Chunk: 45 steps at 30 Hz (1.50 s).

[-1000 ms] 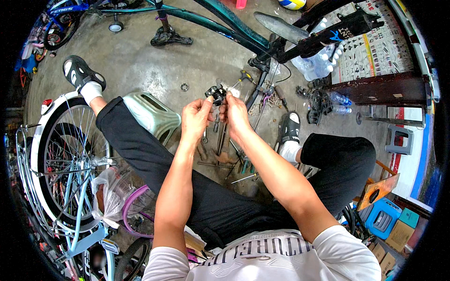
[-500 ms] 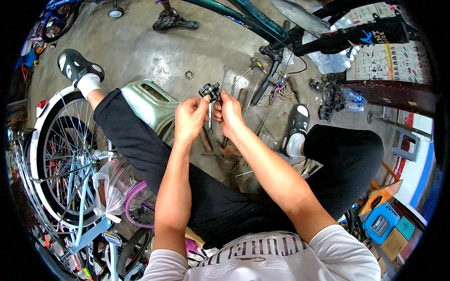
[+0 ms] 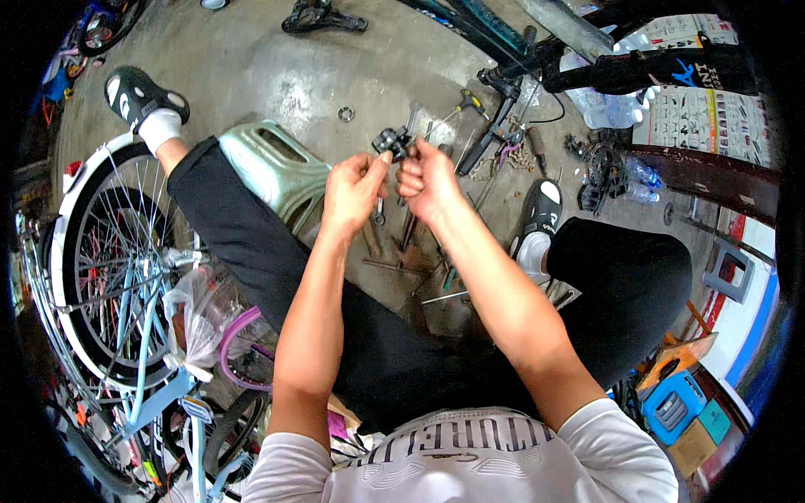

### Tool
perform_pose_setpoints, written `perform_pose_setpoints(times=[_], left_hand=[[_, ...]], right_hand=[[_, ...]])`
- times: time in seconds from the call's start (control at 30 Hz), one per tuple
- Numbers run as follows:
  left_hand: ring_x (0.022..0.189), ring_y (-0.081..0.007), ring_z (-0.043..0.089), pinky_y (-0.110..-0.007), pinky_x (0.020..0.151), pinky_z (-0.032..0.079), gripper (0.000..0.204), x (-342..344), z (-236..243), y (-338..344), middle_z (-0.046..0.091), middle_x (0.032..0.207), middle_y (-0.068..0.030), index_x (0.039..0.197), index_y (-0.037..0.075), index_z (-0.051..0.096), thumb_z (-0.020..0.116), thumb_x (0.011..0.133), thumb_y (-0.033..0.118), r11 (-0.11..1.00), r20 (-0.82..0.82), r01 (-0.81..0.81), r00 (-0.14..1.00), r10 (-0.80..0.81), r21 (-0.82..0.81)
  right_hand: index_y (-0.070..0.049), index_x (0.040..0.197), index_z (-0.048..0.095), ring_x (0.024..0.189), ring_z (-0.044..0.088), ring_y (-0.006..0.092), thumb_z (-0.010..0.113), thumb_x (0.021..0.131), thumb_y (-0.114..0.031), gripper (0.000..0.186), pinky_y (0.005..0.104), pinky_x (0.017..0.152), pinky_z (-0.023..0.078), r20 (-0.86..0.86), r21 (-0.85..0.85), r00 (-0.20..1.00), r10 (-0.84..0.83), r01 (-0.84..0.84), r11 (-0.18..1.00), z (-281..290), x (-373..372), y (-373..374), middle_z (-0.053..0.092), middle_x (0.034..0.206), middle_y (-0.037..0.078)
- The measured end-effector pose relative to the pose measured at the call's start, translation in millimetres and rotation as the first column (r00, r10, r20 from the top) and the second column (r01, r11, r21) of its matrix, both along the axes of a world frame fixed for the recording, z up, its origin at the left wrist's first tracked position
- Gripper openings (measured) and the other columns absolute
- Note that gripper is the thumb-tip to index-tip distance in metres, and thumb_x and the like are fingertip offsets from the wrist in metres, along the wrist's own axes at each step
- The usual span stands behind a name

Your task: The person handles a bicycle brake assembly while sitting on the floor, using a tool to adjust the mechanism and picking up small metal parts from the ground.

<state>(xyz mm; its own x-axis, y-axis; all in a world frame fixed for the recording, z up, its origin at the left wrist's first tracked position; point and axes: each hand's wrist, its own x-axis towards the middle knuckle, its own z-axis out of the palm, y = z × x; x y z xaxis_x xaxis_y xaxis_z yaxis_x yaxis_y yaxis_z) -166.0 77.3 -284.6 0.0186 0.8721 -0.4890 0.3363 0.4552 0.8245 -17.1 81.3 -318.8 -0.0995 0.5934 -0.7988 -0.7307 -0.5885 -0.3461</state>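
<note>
Out in front of me, between my shins, my left hand (image 3: 356,194) is closed, thumb on top, around a small black metal bicycle part (image 3: 391,142) that looks like a clamp. My right hand (image 3: 429,183) meets it from the other side, thumb and forefinger pinched at the part's right edge. What those fingertips grip there is hidden. Just below the left fingers shows the ring end of a wrench (image 3: 380,216); whether it is held or lies on the floor I cannot tell. Beyond the hands lies a yellow-and-black T-handle tool (image 3: 472,102).
A pale green stool (image 3: 272,172) lies tipped near my left leg. A white-fendered bicycle wheel (image 3: 105,277) stands at left. Ahead right are a black stem (image 3: 495,121), dark frame tubes (image 3: 478,38) and tangled black parts (image 3: 599,176). A metal ring (image 3: 346,114) lies on the floor.
The view has shifted slightly, so floor things sit higher and farther right. Both hands stay together at the black part, which has turned a little.
</note>
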Motion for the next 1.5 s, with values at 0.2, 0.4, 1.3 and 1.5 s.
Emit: perform_pose_setpoints(times=[0.2, 0.4, 1.3, 1.5], left_hand=[[0.057, -0.0109, 0.058, -0.03, 0.054, 0.046, 0.046, 2, 6, 3, 0.064, 0.062, -0.0045, 0.078, -0.001, 0.069, 0.066, 0.1, 0.04, 1.0, 0.095, 0.004, 0.995, -0.005, 0.02], [0.057, -0.0113, 0.06, -0.031, 0.054, 0.046, 0.043, 10, 1, -3, 0.066, 0.062, -0.0057, 0.081, 0.0, 0.07, 0.067, 0.1, 0.038, 0.998, 0.186, -0.016, 0.983, 0.006, 0.055], [0.072, -0.0422, 0.069, -0.052, 0.069, 0.053, 0.042, -59, -34, 87, 0.067, 0.071, -0.0238, 0.078, -0.002, 0.072, 0.066, 0.09, 0.038, 0.912, -0.435, 0.39, 0.849, -0.301, 0.129], [0.079, -0.045, 0.069, -0.055, 0.073, 0.054, 0.036, -64, -35, 102, 0.068, 0.077, -0.0252, 0.079, -0.001, 0.073, 0.066, 0.089, 0.034, 0.87, -0.403, 0.467, 0.835, -0.374, 0.161]], right_hand=[[0.0, 0.096, 0.056, 0.082, 0.064, 0.0462, 0.048, 0.108, -0.039, 0.042, 0.0525, 0.071, 0.047, 0.957, 0.102, 0.277, 0.081, -0.588, 0.802, -14, 20, -2, 0.065, 0.085, 0.025], [-0.005, 0.095, 0.056, 0.051, 0.043, 0.0174, 0.045, 0.11, -0.037, 0.037, 0.0339, 0.049, 0.035, 0.508, 0.157, 0.847, 0.155, -0.268, 0.951, 12, 15, 10, 0.052, 0.066, 0.005], [-0.001, 0.148, 0.045, 0.132, 0.052, 0.0478, 0.069, 0.091, -0.045, 0.077, 0.0495, 0.111, 0.044, 0.837, -0.54, -0.494, 0.234, -0.675, 0.503, -155, 121, 71, 0.047, 0.148, 0.033], [-0.003, 0.151, 0.041, 0.135, 0.047, 0.049, 0.072, 0.086, -0.041, 0.082, 0.05, 0.115, 0.038, 0.77, -0.614, -0.55, 0.323, -0.503, 0.608, -206, 119, 133, 0.048, 0.147, 0.031]])
